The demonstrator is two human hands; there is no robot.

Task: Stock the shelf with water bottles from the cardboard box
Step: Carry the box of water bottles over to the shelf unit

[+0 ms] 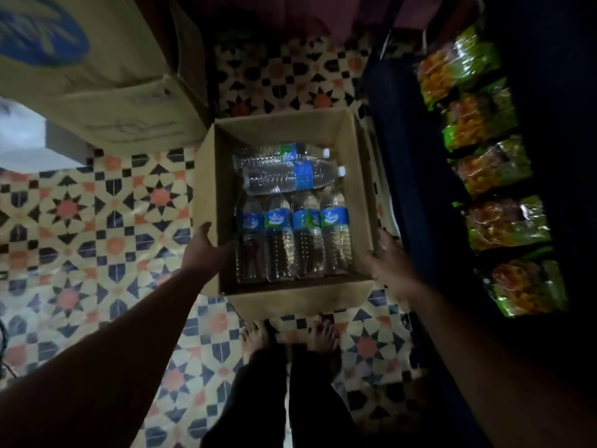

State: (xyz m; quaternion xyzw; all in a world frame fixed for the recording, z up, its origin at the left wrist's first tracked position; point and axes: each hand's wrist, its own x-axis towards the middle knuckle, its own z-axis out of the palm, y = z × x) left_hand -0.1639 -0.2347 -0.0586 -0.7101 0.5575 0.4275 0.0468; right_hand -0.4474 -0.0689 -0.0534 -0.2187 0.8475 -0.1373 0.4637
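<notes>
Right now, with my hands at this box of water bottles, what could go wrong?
The two top bottles lie loose across the row of four; tilting the cardboard box could make them roll. The bare feet stand close to its near wall, so a slipped box might land on toes. The right hand is blurred at the corner, so its grip is uncertain.
</notes>
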